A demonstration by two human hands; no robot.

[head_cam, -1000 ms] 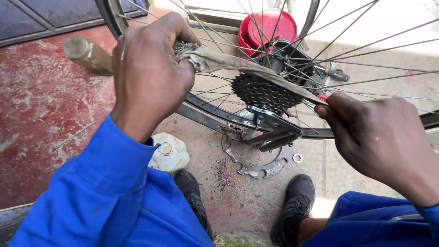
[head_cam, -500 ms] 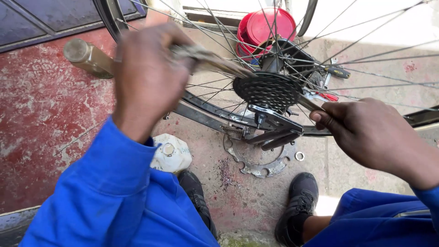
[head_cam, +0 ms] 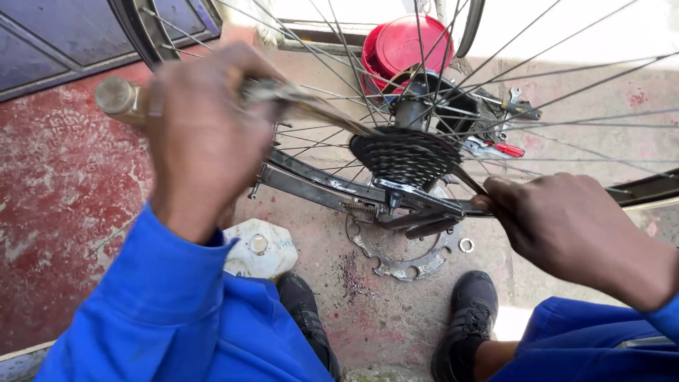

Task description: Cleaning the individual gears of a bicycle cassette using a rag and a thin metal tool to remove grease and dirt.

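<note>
Head view, only angle there is: left hand (head_cam: 205, 134) is fisted tight on one end of a grimy strip of rag (head_cam: 311, 110), and it's a bit blurred. The right hand (head_cam: 566, 226) has its fingers pinched closed on the other end, low and to the right. The rag runs taut between them and passes into the cassette (head_cam: 404, 155), the black stack of sprockets on the rear bicycle wheel (head_cam: 311, 187), which sits between the two hands with spokes fanning out all round.

Behind the hub there's a red plastic bucket (head_cam: 407, 46), and a red-handled tool (head_cam: 503, 149) lies just beside the wheel. On the concrete floor (head_cam: 368, 311) under the cassette sits a toothed metal ring (head_cam: 403, 265) with a small washer (head_cam: 466, 245) near it, plus a white plastic container (head_cam: 258, 247) by the black shoes (head_cam: 467, 322).

If you ask me, the trick here is keeping the strip stretched tight and edge-on so it stays seated in one gap between sprockets, and clear of the spokes.
</note>
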